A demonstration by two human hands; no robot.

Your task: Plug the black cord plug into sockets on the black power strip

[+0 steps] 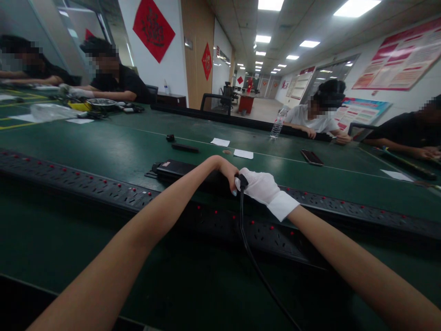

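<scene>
My right hand [259,185] wears a white glove and is closed around a black plug [243,181]. A black cable [253,257] hangs from that plug and runs down toward the lower right. Bare and bent at the wrist, my left hand [227,174] curls its fingers down right beside the plug, over the right part of a long black case [174,169] with a small label and a bracket at its left end. My forearm covers part of the case. The exact contact under my left fingers is hidden.
Long black power strips [86,180] with red switches cross the green table [113,138]. Beyond lie a dark bar [185,148], white paper pieces [243,154], a phone [312,157] and a water bottle [277,124]. Several people sit around the table's far sides.
</scene>
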